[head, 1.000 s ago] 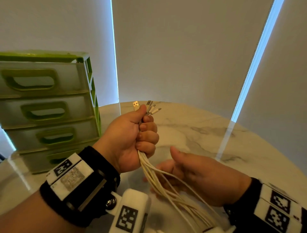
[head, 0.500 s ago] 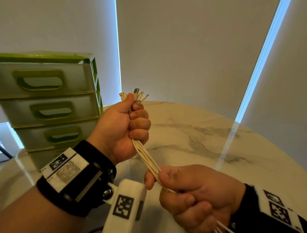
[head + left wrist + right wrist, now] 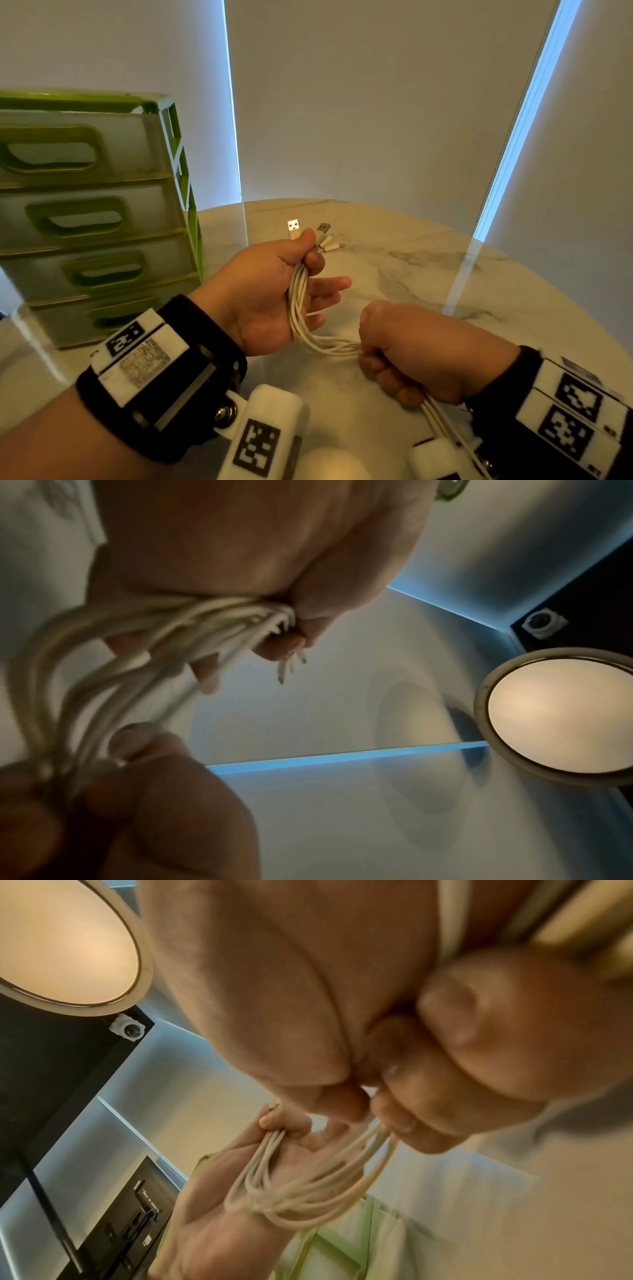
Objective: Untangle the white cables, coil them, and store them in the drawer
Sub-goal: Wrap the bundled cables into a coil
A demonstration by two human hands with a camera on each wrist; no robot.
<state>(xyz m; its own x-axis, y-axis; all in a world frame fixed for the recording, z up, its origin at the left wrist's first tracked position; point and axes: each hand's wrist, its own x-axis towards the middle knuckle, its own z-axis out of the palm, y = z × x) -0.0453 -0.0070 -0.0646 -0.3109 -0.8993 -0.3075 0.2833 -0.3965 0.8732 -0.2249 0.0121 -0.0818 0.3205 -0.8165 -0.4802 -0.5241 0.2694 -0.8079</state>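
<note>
Above the marble table [image 3: 428,274]: a bundle of white cables [image 3: 299,308] is held between two hands, clear of the tabletop.

Left hand [image 3: 270,298]: the bundle is pinched near its plug ends between thumb and curled index finger; the remaining fingers are seen loosely extended toward the right, with the cables laid across the palm.

Plug ends [image 3: 318,236]: several connectors — two larger USB plugs and a few smaller ones — are fanned out just past the left thumb, on the far side.

Cables, middle stretch: a sagging curve is formed from the left palm down and rightward into the right fist; in the right wrist view the strands [image 3: 308,1199] are seen hanging in loose loops below the left palm.

Right hand [image 3: 421,356]: a clenched fist is closed round the bundle, near and right of the left hand; the strands are seen leaving the near side of the fist toward the wrist.

Left wrist view: the strands [image 3: 143,631] are blurred, though the pinch at the fingertips can be made out.

Drawer unit [image 3: 96,219]: a green-framed stack of four pale drawers is stood on the table at the far left — all drawers appear pushed in, well apart from the cables.

Wrists: black bands with white marker blocks are worn on both.
</note>
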